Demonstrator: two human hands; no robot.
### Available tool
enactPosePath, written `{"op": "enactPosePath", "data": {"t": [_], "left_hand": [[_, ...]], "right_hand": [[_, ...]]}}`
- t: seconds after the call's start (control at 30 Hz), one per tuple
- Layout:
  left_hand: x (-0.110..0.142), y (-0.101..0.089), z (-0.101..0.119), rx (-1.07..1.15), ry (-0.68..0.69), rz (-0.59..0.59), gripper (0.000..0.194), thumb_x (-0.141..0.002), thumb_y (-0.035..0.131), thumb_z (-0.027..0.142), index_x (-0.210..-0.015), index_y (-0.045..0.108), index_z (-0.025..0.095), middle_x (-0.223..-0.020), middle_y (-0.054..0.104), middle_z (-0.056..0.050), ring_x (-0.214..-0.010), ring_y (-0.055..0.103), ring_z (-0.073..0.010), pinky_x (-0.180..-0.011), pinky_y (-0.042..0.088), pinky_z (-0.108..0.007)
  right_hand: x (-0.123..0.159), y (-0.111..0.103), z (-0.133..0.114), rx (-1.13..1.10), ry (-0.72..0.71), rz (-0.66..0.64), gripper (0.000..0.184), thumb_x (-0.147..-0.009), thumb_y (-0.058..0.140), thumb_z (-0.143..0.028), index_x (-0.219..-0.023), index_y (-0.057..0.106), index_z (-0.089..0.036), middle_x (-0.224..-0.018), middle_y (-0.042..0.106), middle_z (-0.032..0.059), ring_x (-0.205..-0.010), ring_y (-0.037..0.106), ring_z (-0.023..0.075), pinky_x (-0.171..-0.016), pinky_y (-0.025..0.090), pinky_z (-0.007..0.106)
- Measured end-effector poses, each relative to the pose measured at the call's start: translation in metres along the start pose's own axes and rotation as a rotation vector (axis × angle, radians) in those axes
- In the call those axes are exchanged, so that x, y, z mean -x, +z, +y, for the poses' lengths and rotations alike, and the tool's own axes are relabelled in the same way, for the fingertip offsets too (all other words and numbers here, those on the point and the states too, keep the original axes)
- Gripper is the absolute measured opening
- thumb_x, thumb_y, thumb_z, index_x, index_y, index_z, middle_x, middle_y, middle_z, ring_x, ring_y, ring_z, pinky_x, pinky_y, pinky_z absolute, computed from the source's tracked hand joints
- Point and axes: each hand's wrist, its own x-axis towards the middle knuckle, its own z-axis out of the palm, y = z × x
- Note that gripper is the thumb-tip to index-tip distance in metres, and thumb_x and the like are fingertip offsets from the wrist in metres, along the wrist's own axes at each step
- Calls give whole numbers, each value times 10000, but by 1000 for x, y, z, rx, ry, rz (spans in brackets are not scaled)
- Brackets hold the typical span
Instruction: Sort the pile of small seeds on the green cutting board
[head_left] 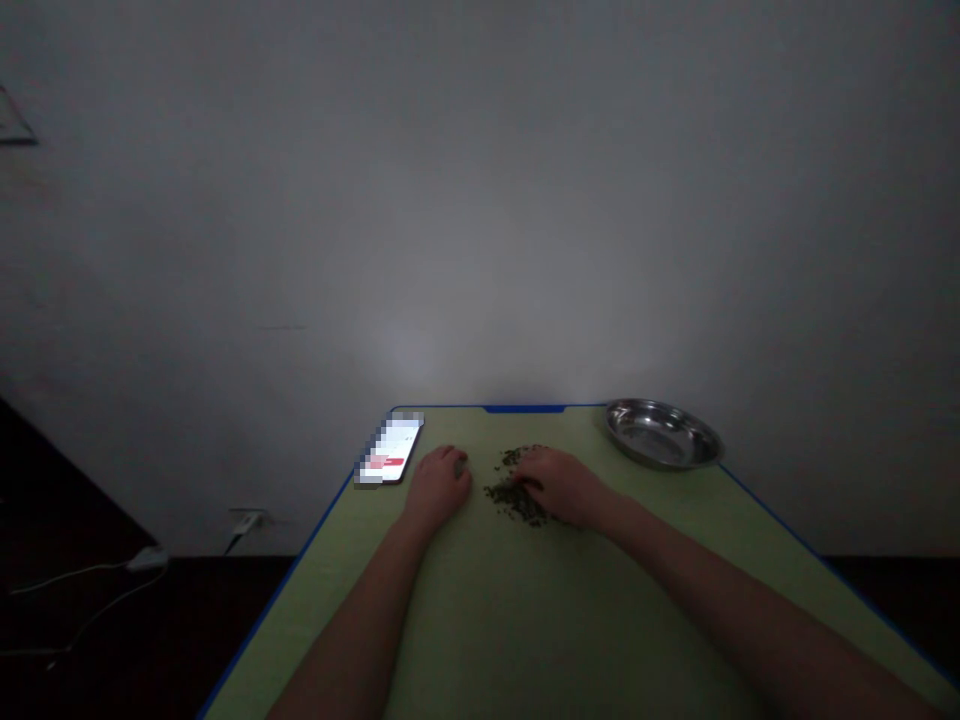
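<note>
Small dark pieces (pixel 527 507), seed-like and too small to name surely, lie in a loose heap at the middle of the table. Over the heap's right side is my right hand (pixel 559 485), its thumb and fingers pinched together down at the pieces. What the pinch holds is hidden. My left hand (pixel 436 488) rests on the table left of the heap, apart from it, with fingers curled and the thumb near the index finger. A small greyish patch shows between them, too dim to make out.
The light green table (pixel 480 620) has a blue edge and stands against a grey wall (pixel 480 220). A lit phone (pixel 390 450) lies at the back left. At the back right corner sits a shiny metal bowl (pixel 664 435). White cables and a plug strip (pixel 148 559) are at lower left.
</note>
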Motion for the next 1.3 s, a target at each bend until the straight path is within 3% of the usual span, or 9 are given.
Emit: {"op": "enactPosePath", "data": {"t": [0.7,1.3], "left_hand": [[-1,2,-1,-16,12,-9,313,-782,490,237,-1056,617,154,-1176,590,-102,-1100,522,-210,-990,356,-328],[-1,2,0,-22,37,-2,296,-775,495,220,-1039,612,150,-1133,604,-101,-1075,530,-212,-978,370,-334]], "right_hand": [[78,-12,-10,-12,-116,19,234,-798,523,-69,-924,683,-184,-907,678,61,-864,589,190,-786,452,325],[117,-22,-14,-12,-68,9,252,-852,479,-114,-984,658,-233,-970,678,51,-896,594,193,-802,464,345]]}}
